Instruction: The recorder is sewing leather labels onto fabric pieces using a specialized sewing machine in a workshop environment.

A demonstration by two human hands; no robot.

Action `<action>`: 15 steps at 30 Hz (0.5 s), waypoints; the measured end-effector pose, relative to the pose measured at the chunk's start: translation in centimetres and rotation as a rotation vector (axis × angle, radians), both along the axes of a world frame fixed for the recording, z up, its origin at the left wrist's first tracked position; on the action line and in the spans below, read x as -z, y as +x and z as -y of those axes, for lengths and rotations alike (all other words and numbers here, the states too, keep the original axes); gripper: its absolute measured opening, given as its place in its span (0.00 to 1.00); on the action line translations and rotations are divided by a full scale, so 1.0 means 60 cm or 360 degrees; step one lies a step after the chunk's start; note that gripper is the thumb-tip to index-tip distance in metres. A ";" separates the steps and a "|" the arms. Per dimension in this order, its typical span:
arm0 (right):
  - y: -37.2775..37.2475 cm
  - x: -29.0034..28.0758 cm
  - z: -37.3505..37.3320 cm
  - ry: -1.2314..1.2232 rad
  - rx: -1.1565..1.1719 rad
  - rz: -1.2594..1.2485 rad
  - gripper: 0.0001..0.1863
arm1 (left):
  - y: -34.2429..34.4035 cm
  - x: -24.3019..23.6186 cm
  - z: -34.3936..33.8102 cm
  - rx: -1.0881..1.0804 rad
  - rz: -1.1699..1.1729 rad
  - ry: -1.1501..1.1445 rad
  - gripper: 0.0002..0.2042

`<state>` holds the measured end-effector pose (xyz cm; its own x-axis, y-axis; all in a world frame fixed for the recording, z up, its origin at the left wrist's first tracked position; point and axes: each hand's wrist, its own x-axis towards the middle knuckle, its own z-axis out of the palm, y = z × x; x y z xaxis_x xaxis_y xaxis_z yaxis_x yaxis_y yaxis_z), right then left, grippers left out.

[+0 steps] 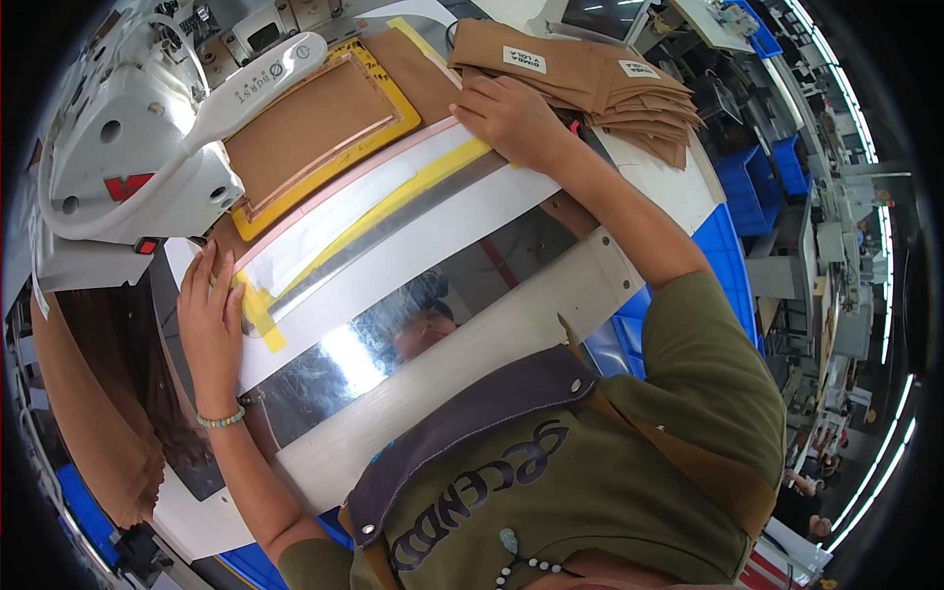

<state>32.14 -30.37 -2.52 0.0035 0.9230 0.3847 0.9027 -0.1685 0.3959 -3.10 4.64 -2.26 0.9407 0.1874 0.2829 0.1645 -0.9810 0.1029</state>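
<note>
A sewing machine with a white arm (261, 87) stands at the upper left, over a yellow-edged clamp frame (403, 103). The frame lies on a brown fabric piece (423, 74), part of which shows through its window. A white template sheet (369, 265) with pink and yellow tape strips runs along the near side of the fabric. My left hand (208, 320) rests at the left end of the sheet, fingers stretched and apart, fingertips by the fabric's corner. At the other end, my right hand (516, 123) has its fingers bent and closed on the fabric's edge; its thumb is partly hidden.
A stack of brown fabric pieces (600, 88) with white labels lies beyond my right hand. Nearer me is a shiny metal plate (393, 334). Brown fabric (88, 413) hangs at the left, and blue bins (747, 187) stand at the right.
</note>
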 end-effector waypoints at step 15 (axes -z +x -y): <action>-0.041 0.002 0.032 0.0330 0.0240 -0.0734 0.22 | -0.024 -0.044 -0.004 -0.0094 0.0074 0.0089 0.22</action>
